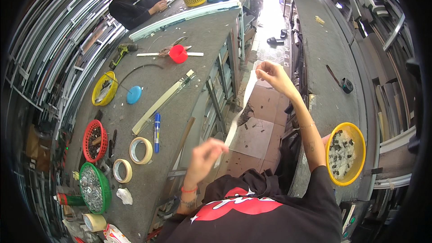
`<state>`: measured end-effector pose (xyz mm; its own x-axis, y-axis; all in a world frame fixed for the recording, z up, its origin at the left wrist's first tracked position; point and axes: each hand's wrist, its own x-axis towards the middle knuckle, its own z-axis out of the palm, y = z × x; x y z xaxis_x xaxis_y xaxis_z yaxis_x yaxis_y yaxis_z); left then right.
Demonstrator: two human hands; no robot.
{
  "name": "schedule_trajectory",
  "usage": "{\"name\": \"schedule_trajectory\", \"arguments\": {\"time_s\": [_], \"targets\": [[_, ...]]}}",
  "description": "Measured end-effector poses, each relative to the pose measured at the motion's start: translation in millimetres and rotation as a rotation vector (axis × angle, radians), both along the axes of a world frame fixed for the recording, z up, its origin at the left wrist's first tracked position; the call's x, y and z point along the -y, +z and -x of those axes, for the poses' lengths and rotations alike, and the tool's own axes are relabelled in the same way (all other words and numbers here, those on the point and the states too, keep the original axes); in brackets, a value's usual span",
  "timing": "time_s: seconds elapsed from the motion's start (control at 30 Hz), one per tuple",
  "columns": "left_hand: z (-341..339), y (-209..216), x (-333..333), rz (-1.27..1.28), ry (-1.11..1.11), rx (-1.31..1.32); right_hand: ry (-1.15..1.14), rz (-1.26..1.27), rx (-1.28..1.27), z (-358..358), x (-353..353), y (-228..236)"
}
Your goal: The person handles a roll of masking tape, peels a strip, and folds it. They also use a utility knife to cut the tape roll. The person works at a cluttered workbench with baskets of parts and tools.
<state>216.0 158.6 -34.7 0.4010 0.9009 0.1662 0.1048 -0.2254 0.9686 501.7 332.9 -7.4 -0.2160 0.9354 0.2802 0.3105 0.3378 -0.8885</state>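
Note:
A long whitish strip [249, 91], thin and twisted near its middle, stretches between my two hands over the aisle. Whether it is tape or backing paper I cannot tell. My right hand [273, 76], raised and farther away, pinches its upper end. Closer to my body, my left hand [204, 159] is closed at the lower end, its fingers slightly blurred. On the bench to the left, nearest that hand, lie two rolls of masking tape [150, 150] [115, 170] and a blue marker [156, 133].
The left bench [189, 40] holds a green basket of small clear parts [95, 188], a red basket [104, 140], a yellow basket [112, 89], a drill [121, 55] and long profiles [164, 103]. A yellow bowl [330, 171] sits right. Two people [130, 6] work at the far left.

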Motion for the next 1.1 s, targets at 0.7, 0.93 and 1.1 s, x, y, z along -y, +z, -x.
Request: {"name": "schedule_trajectory", "arguments": {"time_s": [0.7, 0.93, 1.1], "targets": [[8.1, 32.7, -215.0, 0.042, 0.413, 0.505, 0.78, 0.409, -0.268, 137.3, -132.7, 48.4], [28.2, 26.8, -221.4, -0.022, 0.786, 0.486, 0.878, 0.222, -0.123, 176.9, -176.1, 54.9], [44.7, 30.8, -243.3, -0.079, 0.918, 0.362, 1.108, 0.218, -0.012, 203.8, -203.7, 53.7]]}}
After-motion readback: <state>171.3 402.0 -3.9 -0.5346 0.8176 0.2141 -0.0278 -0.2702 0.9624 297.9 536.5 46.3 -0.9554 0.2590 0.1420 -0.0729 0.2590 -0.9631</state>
